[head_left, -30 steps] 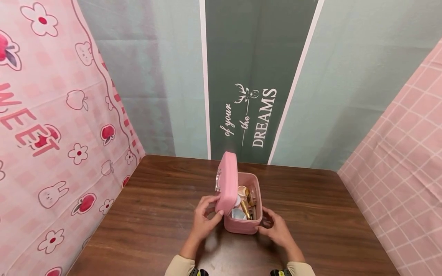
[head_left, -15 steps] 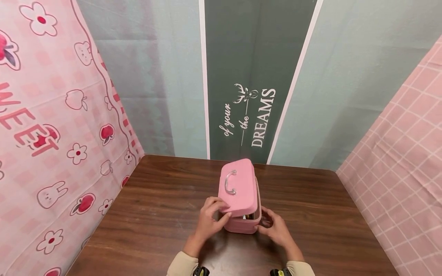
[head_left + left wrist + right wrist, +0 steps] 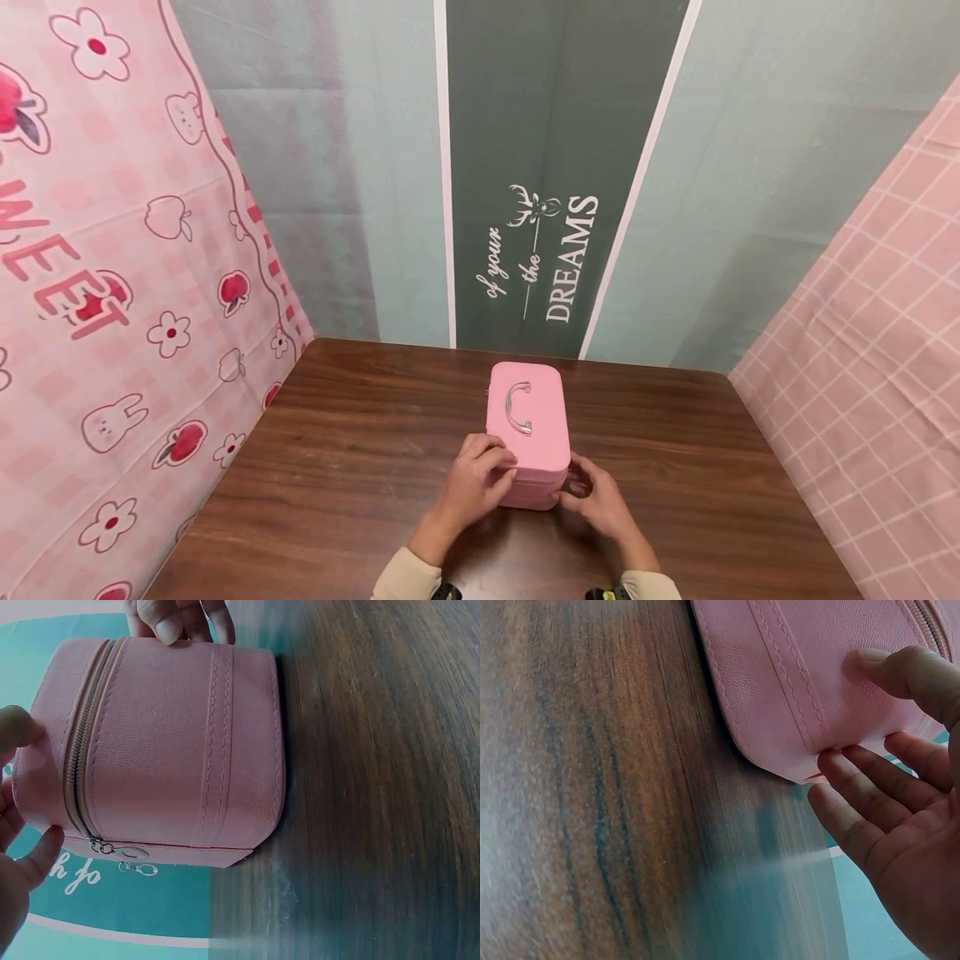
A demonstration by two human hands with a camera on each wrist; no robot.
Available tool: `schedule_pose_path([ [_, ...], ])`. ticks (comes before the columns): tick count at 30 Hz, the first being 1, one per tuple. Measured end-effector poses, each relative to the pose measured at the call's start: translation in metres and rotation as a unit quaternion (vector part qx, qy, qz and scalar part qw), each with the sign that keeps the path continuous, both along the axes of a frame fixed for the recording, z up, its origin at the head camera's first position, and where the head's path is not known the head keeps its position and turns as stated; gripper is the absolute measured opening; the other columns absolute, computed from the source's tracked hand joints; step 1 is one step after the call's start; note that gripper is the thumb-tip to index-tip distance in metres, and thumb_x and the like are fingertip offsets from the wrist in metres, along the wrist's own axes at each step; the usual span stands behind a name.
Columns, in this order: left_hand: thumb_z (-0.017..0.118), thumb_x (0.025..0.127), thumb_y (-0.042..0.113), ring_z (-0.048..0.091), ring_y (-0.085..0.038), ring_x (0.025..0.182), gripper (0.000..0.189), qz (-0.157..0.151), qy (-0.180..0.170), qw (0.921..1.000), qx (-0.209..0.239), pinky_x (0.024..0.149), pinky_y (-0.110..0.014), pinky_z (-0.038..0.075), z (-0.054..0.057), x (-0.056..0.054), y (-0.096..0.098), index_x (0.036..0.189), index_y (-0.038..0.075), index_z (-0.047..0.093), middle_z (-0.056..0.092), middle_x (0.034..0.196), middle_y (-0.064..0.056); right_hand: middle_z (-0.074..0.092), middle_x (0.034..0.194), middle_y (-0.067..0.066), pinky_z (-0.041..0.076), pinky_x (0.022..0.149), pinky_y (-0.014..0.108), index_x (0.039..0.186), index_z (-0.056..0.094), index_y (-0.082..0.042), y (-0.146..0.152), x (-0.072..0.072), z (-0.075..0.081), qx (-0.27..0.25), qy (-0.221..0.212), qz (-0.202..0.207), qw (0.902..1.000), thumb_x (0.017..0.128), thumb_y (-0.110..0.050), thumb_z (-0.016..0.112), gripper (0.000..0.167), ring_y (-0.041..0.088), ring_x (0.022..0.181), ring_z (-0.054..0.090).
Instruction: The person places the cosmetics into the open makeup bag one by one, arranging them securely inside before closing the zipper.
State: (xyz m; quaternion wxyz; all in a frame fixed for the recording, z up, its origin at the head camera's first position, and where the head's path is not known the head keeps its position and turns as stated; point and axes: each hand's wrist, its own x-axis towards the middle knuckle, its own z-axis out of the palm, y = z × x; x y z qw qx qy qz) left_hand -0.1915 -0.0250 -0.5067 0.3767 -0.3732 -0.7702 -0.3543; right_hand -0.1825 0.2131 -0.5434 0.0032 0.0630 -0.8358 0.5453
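A pink cosmetic case point(image 3: 532, 421) stands on the table with its lid down, hiding what is inside. On top sits a curved silvery handle point(image 3: 510, 408). My left hand point(image 3: 477, 482) holds the lid's near left corner, fingers over the top and thumb against the side. Around the near right corner of the body, my right hand point(image 3: 602, 502) grips with its thumb on the front face and fingers along the side. The left wrist view shows the zipper point(image 3: 79, 757) running below the lid, with metal zipper pulls point(image 3: 132, 853) at the left corner.
The brown wooden table point(image 3: 360, 442) extends on both sides of the case. Behind it hangs a green cloth point(image 3: 562, 125) with white lettering. Pink printed cloth point(image 3: 127, 333) borders the left, and pink checked cloth point(image 3: 862, 358) the right.
My left hand has swung the lid from upright on the left down onto the body, covering the cosmetics inside. My right hand has stayed at the near right corner.
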Motion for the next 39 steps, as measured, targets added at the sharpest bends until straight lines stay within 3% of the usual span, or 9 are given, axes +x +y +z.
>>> schedule_pose_path([
  [4,0.072,0.072,0.009,0.052,-0.02,0.088,0.018,-0.004,-0.003,1.0,0.004,0.081,-0.028,0.043,0.002,0.003,-0.001,0.088,0.008,0.066,0.058,0.095,-0.003,0.059,0.113,0.02,0.049,0.08,0.037,0.124,0.051,0.007,0.0,0.002,0.003,0.023,0.006,0.009,0.9997,0.068,-0.003,0.081,0.065,0.031,0.098,0.06],
  [9,0.07,0.068,0.005,0.056,-0.022,0.09,0.035,-0.004,0.01,0.9985,0.054,0.08,-0.031,0.045,0.005,0.013,-0.007,0.102,0.003,0.065,0.062,0.1,-0.006,0.063,0.106,0.015,0.049,0.078,0.045,0.121,0.055,0.004,0.003,0.009,0.019,0.117,0.034,0.017,0.9923,0.071,-0.002,0.077,0.055,0.029,0.092,0.062],
  [12,0.07,0.067,0.001,0.058,-0.023,0.09,0.037,0.006,0.0,0.9963,0.086,0.08,-0.031,0.046,0.004,0.015,-0.012,0.104,0.002,0.064,0.062,0.101,-0.008,0.065,0.102,0.011,0.049,0.075,0.045,0.115,0.06,0.002,0.006,0.01,0.033,0.162,0.088,-0.004,0.9829,0.073,0.002,0.073,0.044,0.026,0.088,0.063],
  [15,0.07,0.067,-0.003,0.059,-0.023,0.09,0.036,0.017,-0.025,0.9941,0.104,0.081,-0.029,0.046,0.0,0.016,-0.017,0.102,0.001,0.065,0.062,0.1,-0.009,0.066,0.097,0.01,0.05,0.07,0.042,0.108,0.063,0.002,0.007,0.007,0.043,0.188,0.173,-0.022,0.9665,0.074,0.005,0.07,0.035,0.023,0.083,0.063],
  [19,0.069,0.067,-0.007,0.06,-0.024,0.09,0.036,0.033,-0.063,0.9899,0.123,0.08,-0.029,0.047,-0.008,0.015,-0.021,0.102,-0.001,0.064,0.062,0.1,-0.01,0.065,0.091,0.008,0.05,0.064,0.038,0.102,0.065,0.002,0.002,-0.002,0.053,0.184,0.265,-0.043,0.9455,0.074,0.007,0.067,0.028,0.019,0.078,0.062],
  [21,0.069,0.068,-0.008,0.06,-0.025,0.089,0.035,0.038,-0.087,0.9866,0.133,0.078,-0.031,0.049,-0.013,0.013,-0.022,0.103,-0.002,0.063,0.062,0.1,-0.01,0.065,0.092,0.007,0.051,0.066,0.039,0.101,0.065,0.001,-0.003,-0.006,0.058,0.169,0.286,-0.049,0.9419,0.075,0.006,0.068,0.026,0.017,0.08,0.062],
  [26,0.07,0.069,-0.009,0.062,-0.029,0.082,0.034,0.056,-0.13,0.9788,0.148,0.069,-0.04,0.051,-0.025,0.007,-0.024,0.102,-0.002,0.064,0.063,0.096,-0.01,0.063,0.096,0.004,0.052,0.071,0.039,0.103,0.065,-0.003,-0.019,-0.018,0.072,0.138,0.303,-0.03,0.9426,0.076,0.003,0.069,0.028,0.016,0.084,0.061],
  [32,0.072,0.069,-0.009,0.064,-0.026,0.076,0.032,0.077,-0.152,0.9726,0.158,0.061,-0.043,0.05,-0.04,-0.001,-0.024,0.098,0.0,0.065,0.065,0.089,-0.008,0.064,0.1,0.006,0.052,0.069,0.036,0.102,0.066,-0.004,-0.035,-0.034,0.077,0.111,0.318,0.001,0.9415,0.073,0.005,0.07,0.031,0.018,0.084,0.06],
  [39,0.073,0.069,-0.008,0.064,-0.029,0.078,0.032,0.059,-0.18,0.9666,0.172,0.063,-0.044,0.05,-0.048,-0.007,-0.018,0.099,0.001,0.065,0.067,0.091,-0.009,0.064,0.105,0.009,0.047,0.083,0.041,0.105,0.064,-0.001,-0.05,-0.055,0.075,0.094,0.358,0.058,0.927,0.068,0.003,0.072,0.037,0.025,0.099,0.059],
])
